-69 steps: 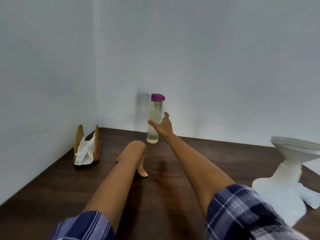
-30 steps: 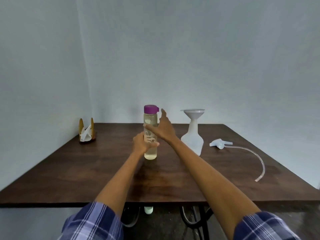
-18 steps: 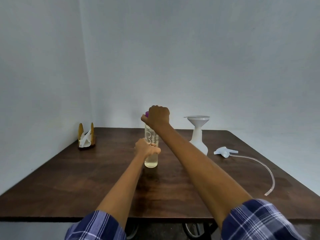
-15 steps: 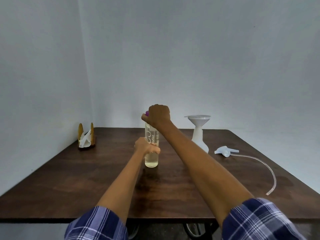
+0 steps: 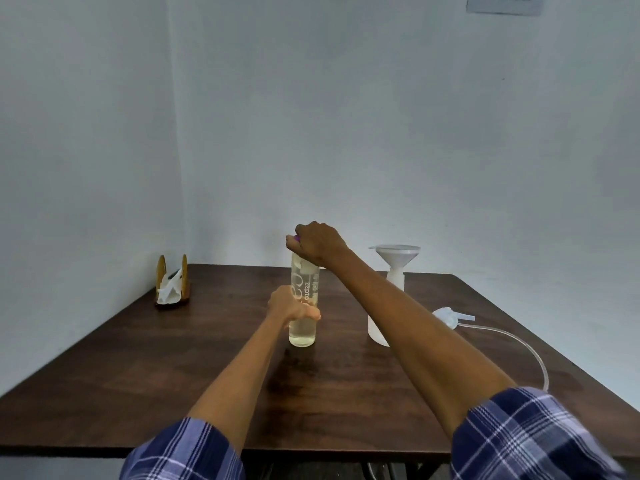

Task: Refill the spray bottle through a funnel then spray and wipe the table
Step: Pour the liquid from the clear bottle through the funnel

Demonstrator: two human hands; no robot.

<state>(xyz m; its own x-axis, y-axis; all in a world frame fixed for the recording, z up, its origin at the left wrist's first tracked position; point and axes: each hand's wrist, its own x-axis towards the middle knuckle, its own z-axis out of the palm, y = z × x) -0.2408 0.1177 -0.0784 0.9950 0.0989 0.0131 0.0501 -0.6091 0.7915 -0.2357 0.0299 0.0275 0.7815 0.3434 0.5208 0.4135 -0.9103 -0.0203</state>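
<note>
Right now your left hand (image 5: 289, 305) is wrapped around the lower middle of the water bottle (image 5: 304, 306), fingers closed on its clear body, holding it upright on the table (image 5: 138, 368). Your right hand (image 5: 317, 242) sits on top of that bottle, fingers curled shut over the purple cap (image 5: 296, 238), of which only a sliver shows at the left edge of your knuckles. Pale liquid fills the bottle's lower part, and white lettering runs up its side.

Just to the right stands the spray bottle (image 5: 384, 317), white and translucent, with the funnel (image 5: 396, 256) seated upright in its neck. Your right forearm crosses in front of it and hides part of its body. Further right, the spray head (image 5: 450, 315) lies on its side on the wood, apart from the bottle, and its clear tube (image 5: 526, 351) curves away toward the near right edge.

At the far left corner, near the wall, a wooden holder (image 5: 172, 284) keeps a white tissue (image 5: 169, 292) between its two arched sides. Plaid sleeves (image 5: 526, 441) cover both your upper arms at the bottom of the view.
</note>
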